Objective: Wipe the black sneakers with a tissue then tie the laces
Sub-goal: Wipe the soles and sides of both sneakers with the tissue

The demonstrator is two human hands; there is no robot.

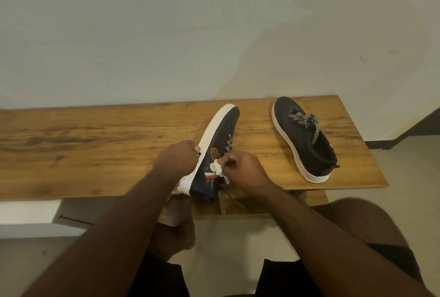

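Wiping stage: looks like the cleaning half of the job, laces not tied on this shoe yet as far as I can tell.
Right hand [240, 170]: fingers curled and pinching a scrunched white tissue [217, 168], pressed on the dark side panel just below the gold badge.
Left hand [177, 159]: wrapped round the white sole edge, holding the shoe tipped on its side.
Near sneaker [220, 144]: on its side at the front edge of the wooden surface [95, 144], toe pointing away, heel hanging a bit over the edge toward the person.
Handling guess: upper looks smooth and a bit slick, so the tissue should glide; the sole is the stiff part, so that's the sensible place to grip. Light enough for one hand, I'd say.
Tissue: soft and flimsy, probably shreds if rubbed hard on the sole's rim.
Far sneaker [304, 139]: upright, well apart to the right, zigzag-patterned laces [307, 123] lying loose across the tongue; can't tell if they're knotted.
Laces tip: floppy, best pinched near the ends.
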